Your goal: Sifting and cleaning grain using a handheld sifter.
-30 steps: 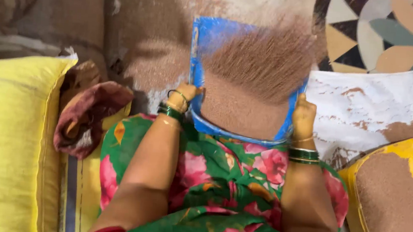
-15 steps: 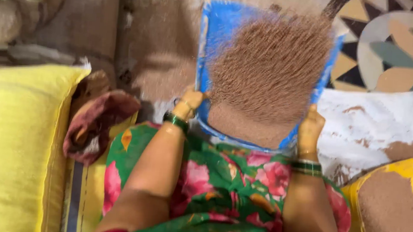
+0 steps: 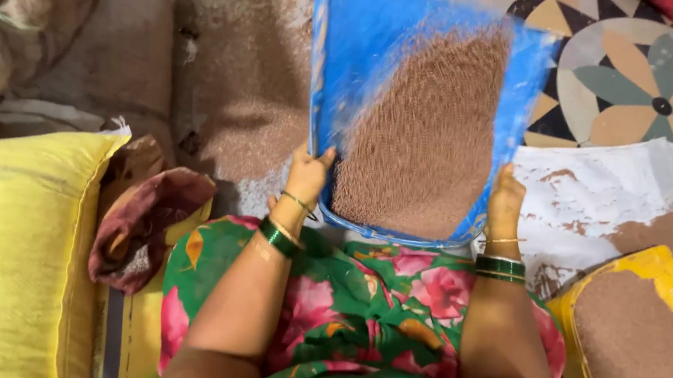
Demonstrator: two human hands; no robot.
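Tray [image 3: 379,48] lengthwise away from hands

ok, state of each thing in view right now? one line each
blue plastic winnowing tray: held up, blurred, part covered with brown grain
left hand: fingers gripping tray's left edge
right hand: gripping tray's right edge
yellow woven sack: open, filled with brown grain
maroon cloth: crumpled
white sheet: spread flat, grain scattered on it

Both forearms reach forward, the left hand [image 3: 305,180] and right hand [image 3: 504,210] each closed in a grip, thumbs up.
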